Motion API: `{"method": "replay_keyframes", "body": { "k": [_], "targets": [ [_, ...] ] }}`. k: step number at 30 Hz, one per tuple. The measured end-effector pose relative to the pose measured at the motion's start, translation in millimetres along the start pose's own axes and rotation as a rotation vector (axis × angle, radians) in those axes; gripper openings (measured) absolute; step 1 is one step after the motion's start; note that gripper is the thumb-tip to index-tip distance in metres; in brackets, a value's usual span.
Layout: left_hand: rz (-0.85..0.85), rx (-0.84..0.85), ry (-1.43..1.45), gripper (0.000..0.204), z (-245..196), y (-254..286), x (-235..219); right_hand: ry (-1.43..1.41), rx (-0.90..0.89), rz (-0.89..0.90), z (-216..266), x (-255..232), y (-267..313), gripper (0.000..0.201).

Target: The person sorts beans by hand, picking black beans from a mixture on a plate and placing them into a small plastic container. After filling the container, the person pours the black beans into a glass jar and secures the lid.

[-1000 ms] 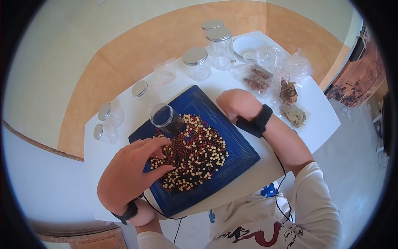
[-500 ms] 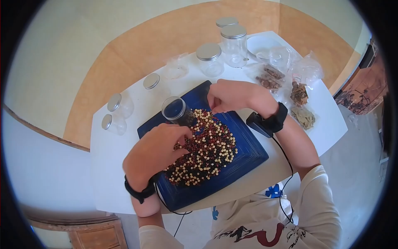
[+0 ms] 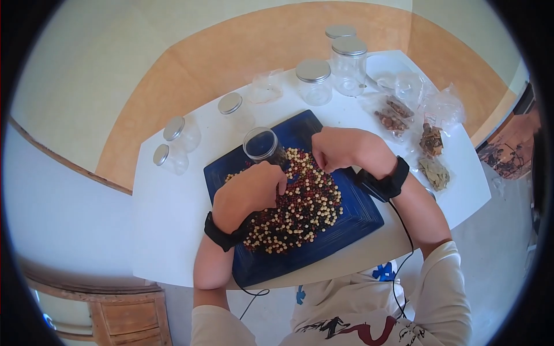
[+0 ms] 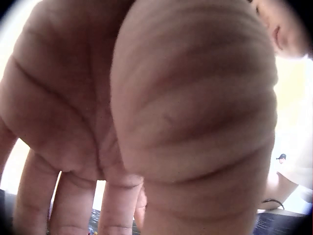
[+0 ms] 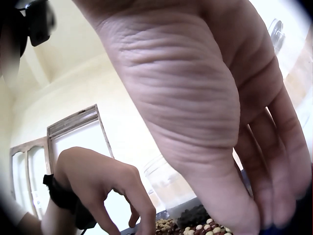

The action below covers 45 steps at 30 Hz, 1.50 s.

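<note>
Mixed cream, dark red and black beans (image 3: 306, 216) lie spread on a square blue tray (image 3: 356, 214). My left hand (image 3: 248, 193) hovers over the pile's left side, fingers pointing down into it. In the right wrist view, a gap shows between thumb and fingers of that left hand (image 5: 102, 186). My right hand (image 3: 346, 147) is at the pile's upper right edge, thumb near the fingers; I cannot tell if it pinches a bean. On the tray, between the hands, stands a clear open jar (image 3: 262, 144) with dark beans (image 5: 194, 215) at its bottom.
Lidded clear jars stand along the table's back (image 3: 314, 83) and left side (image 3: 182, 132). To the right lie plastic bags of dried spices (image 3: 395, 115) and dried leaves (image 3: 434, 173). A white plate (image 3: 378, 63) sits at the far corner. Black cables (image 3: 410, 236) hang from both wrists.
My left hand has moved right and in over the beans, its spread thumb and finger now lowered. The right hand has come from the tray's right edge to the pile. The head view has shifted.
</note>
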<state>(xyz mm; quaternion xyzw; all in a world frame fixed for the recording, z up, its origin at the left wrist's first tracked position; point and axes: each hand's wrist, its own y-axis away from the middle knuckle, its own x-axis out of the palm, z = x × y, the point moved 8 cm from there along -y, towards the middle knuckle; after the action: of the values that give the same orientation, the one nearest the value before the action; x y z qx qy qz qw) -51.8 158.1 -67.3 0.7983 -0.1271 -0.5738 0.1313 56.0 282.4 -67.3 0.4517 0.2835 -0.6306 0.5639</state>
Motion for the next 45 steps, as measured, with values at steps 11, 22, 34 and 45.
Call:
{"method": "replay_keyframes", "body": {
  "k": [11,22,34,45],
  "targets": [
    [-0.042,0.002,-0.042,0.002,-12,-2,0,-0.027,0.008,0.085,0,8,-4,0.014],
    [-0.364,0.147,-0.128,0.011,-12,6,-6,-0.286,-0.142,-0.096,25,-37,8,0.017],
    [-0.345,0.095,-0.120,0.019,-9,11,-8,-0.294,-0.188,-0.592,52,-65,8,0.017],
    [-0.249,-0.024,-0.102,0.021,-6,12,-8,-0.296,-0.206,-0.797,52,-48,1,0.016]
  ]
}}
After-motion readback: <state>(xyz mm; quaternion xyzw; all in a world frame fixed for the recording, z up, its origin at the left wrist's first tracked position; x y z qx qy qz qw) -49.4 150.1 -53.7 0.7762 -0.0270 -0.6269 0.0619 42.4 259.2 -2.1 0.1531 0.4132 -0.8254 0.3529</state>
